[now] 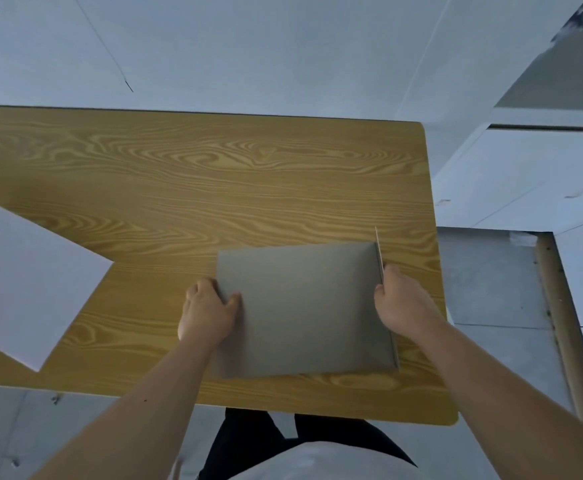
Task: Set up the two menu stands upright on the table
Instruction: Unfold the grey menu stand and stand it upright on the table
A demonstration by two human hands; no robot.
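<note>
A grey cardboard menu stand (304,306) lies on the wooden table (196,188) near its front right corner. My left hand (208,311) grips the stand's left edge, thumb on top. My right hand (402,299) pinches a thin flap that rises upright along the stand's right edge. A second menu stand (27,278), white, lies flat and angled at the table's left side, partly cut off by the frame. Neither hand touches it.
The table's right edge and rounded front right corner (451,415) are close to the grey stand. Pale floor panels surround the table. A brown strip (567,341) runs along the floor at the right. My dark trousers show below the front edge.
</note>
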